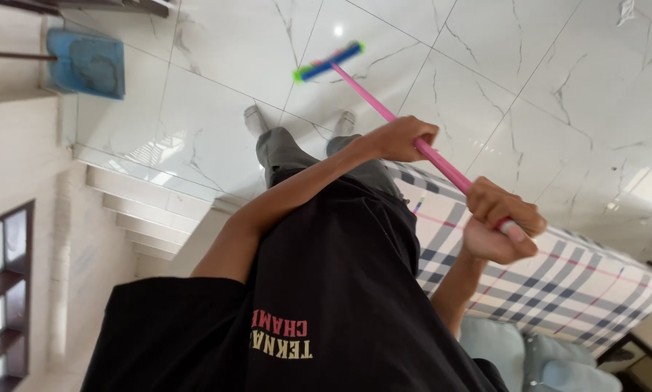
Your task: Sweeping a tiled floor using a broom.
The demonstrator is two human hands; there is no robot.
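A pink broom handle (369,93) runs from my hands down to a blue brush head with green ends (328,62) resting on the white marble floor (486,65). My left hand (402,138) grips the handle midway, arm stretched across my black shirt. My right hand (502,225) is closed around the handle's upper end, closer to my body. My feet in grey trousers (279,149) stand just behind the brush head.
A blue mat (86,64) lies on the floor at the upper left. White steps (144,210) drop away to the left. A plaid-covered seat (565,279) with light blue cushions (496,348) stands at my right.
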